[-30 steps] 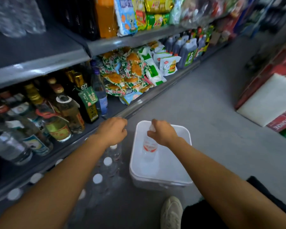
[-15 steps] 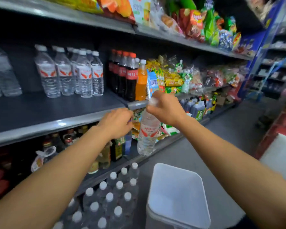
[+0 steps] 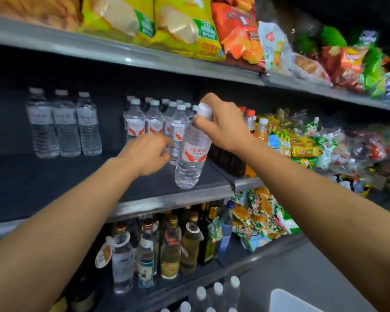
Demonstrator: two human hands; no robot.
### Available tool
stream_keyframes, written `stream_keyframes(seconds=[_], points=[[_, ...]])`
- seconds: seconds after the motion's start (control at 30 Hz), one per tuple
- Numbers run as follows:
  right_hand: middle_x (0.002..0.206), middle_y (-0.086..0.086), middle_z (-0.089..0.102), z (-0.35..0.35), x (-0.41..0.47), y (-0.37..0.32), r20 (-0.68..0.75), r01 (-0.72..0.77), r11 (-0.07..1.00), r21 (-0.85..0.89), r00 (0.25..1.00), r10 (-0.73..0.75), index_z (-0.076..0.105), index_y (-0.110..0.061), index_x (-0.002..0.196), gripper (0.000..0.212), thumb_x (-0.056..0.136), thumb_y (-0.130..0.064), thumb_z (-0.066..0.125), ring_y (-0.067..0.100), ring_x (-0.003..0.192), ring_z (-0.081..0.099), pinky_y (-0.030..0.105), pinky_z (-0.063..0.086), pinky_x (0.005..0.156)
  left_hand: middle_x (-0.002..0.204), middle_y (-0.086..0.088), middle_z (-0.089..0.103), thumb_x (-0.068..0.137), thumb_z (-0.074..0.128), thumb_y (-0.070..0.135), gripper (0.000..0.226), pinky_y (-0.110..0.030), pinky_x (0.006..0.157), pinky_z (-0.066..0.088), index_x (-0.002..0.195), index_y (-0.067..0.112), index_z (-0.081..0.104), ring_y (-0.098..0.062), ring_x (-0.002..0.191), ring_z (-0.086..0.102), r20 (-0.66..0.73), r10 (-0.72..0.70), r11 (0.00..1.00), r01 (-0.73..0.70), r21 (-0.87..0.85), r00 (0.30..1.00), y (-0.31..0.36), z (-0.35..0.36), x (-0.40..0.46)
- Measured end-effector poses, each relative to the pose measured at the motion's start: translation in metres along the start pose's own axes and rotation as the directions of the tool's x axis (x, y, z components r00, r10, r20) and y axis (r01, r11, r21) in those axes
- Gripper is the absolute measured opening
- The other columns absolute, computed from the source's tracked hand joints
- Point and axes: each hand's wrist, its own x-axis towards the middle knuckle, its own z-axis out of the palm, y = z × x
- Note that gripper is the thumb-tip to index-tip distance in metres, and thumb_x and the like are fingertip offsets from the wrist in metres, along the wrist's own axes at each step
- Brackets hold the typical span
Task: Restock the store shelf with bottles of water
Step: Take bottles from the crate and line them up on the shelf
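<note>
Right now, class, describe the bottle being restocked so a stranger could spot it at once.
Find the dark middle shelf under the crisp bags. Before its red-labelled water bottles, the right hand dangles one water bottle by its white cap. It alone hangs tilted in mid-air.

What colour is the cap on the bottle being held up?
White, on the bottle in the head view.

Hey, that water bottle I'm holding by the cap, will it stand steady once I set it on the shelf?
The water bottle looks full, so probably bottom-steady. It's tall and narrow, so a nudge could tip it. It hangs tilted from the right hand; likely level it first.
</note>
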Motion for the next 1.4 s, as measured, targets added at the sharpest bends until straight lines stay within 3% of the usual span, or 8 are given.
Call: stream_keyframes(seconds=[0.17,0.4,0.5,0.7,0.9,1.13,1.27,1.4], points=[[0.086,0.019,0.064,0.062,0.063,0.013,0.098,0.006,1.0,0.014,0.995,-0.007,0.052,-0.003,0.104,0.04,0.08,-0.034,0.048,0.039,0.08,0.057,0.04,0.044,0.066,0.122,-0.007,0.058,0.091,0.05,0.026,0.027,-0.039,0.08,0.047,0.115,0.017,0.059,-0.032,0.108,0.056,0.025,-0.099,0.993,0.097,0.065,0.995,-0.053,0.018,0.026],[0.102,0.02,0.063,0.14,0.125,0.04,0.242,-0.001,1.0,-0.024,0.97,0.007,0.054,-0.007,0.11,0.028,0.089,-0.025,0.055,0.038,0.094,0.059,0.03,0.036,0.068,0.114,-0.008,0.06,0.09,0.051,0.027,0.021,-0.04,0.077,0.05,0.107,0.016,0.058,-0.032,0.098,0.058,0.068,-0.107,0.993,0.102,0.062,0.992,-0.1,0.058,0.046],[0.116,0.018,0.061,0.162,0.144,0.046,0.293,-0.009,0.999,-0.044,0.956,0.021,0.054,-0.008,0.121,0.034,0.091,-0.024,0.055,0.035,0.105,0.056,0.027,0.034,0.072,0.114,-0.004,0.06,0.091,0.05,0.027,0.021,-0.038,0.078,0.05,0.107,0.016,0.058,-0.028,0.099,0.058,0.073,-0.108,0.993,0.104,0.052,0.991,-0.112,0.074,0.051],[0.126,0.017,0.058,0.185,0.17,0.056,0.337,-0.033,0.992,-0.121,0.939,0.073,0.052,-0.007,0.129,0.041,0.092,-0.023,0.056,0.036,0.114,0.055,0.035,0.046,0.085,0.116,-0.002,0.059,0.09,0.048,0.026,0.023,-0.039,0.079,0.05,0.107,0.016,0.059,-0.025,0.101,0.057,0.108,-0.111,0.993,0.107,0.044,0.988,-0.123,0.1,0.061],[0.131,0.015,0.056,0.197,0.181,0.059,0.325,-0.066,0.986,-0.151,0.939,0.113,0.055,-0.011,0.131,0.042,0.092,-0.026,0.057,0.035,0.118,0.054,0.037,0.047,0.095,0.12,-0.002,0.058,0.09,0.047,0.025,0.023,-0.039,0.082,0.049,0.108,0.016,0.059,-0.027,0.106,0.056,0.109,-0.104,0.994,0.101,0.027,0.989,-0.12,0.111,0.07],[0.13,0.014,0.056,0.198,0.181,0.057,0.323,-0.082,0.982,-0.171,0.937,0.134,0.054,-0.011,0.13,0.041,0.093,-0.029,0.056,0.034,0.117,0.054,0.035,0.046,0.093,0.114,-0.001,0.059,0.09,0.047,0.023,0.019,-0.033,0.072,0.043,0.101,0.015,0.059,-0.026,0.1,0.056,0.102,-0.101,0.994,0.098,0.039,0.99,-0.115,0.109,0.074],[0.121,0.015,0.058,0.184,0.17,0.053,0.333,-0.097,0.982,-0.163,0.932,0.147,0.054,-0.01,0.126,0.039,0.094,-0.031,0.053,0.033,0.105,0.058,0.032,0.042,0.076,0.114,-0.002,0.059,0.09,0.047,0.024,0.019,-0.035,0.073,0.044,0.102,0.015,0.059,-0.026,0.1,0.056,0.093,-0.098,0.995,0.094,0.047,0.991,-0.109,0.099,0.073],[0.116,0.014,0.058,0.163,0.14,0.046,0.319,-0.037,0.981,-0.191,0.943,0.098,0.049,-0.009,0.125,0.038,0.095,-0.033,0.054,0.032,0.102,0.058,0.033,0.041,0.073,0.118,-0.002,0.058,0.091,0.048,0.025,0.023,-0.037,0.077,0.048,0.108,0.015,0.059,-0.026,0.103,0.057,0.084,-0.087,0.995,0.083,0.049,0.993,-0.099,0.085,0.071]])
